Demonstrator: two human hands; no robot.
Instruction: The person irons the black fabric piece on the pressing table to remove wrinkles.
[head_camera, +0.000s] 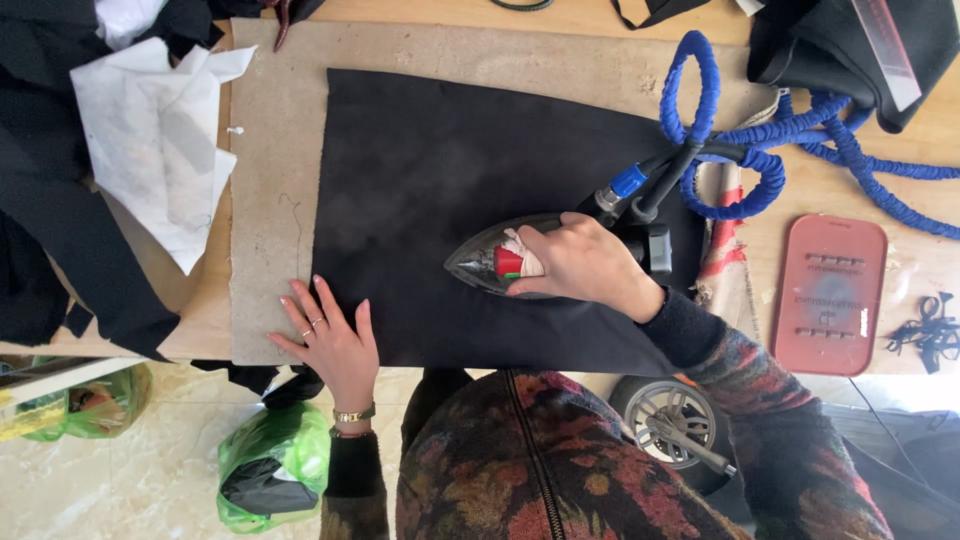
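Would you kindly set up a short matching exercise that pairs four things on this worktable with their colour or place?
Things:
1. iron
2. coiled hose
3. flat ridged mat
4. left hand

Descriptions:
A. blue, at the upper right
B. red, right of the black fabric
C. flat on the fabric's lower left corner
D. gripped by the right hand

Pairs: 1-D, 2-A, 3-B, 4-C

Under my iron (500, 262), shiny dark metal with a glossy red plastic knob, lies matt black cloth (450, 180) on a rough, fuzzy beige felt pad (270, 150). The hose (800, 135) wears blue braided fabric; the iron rest (830, 295) looks matt reddish rubber.
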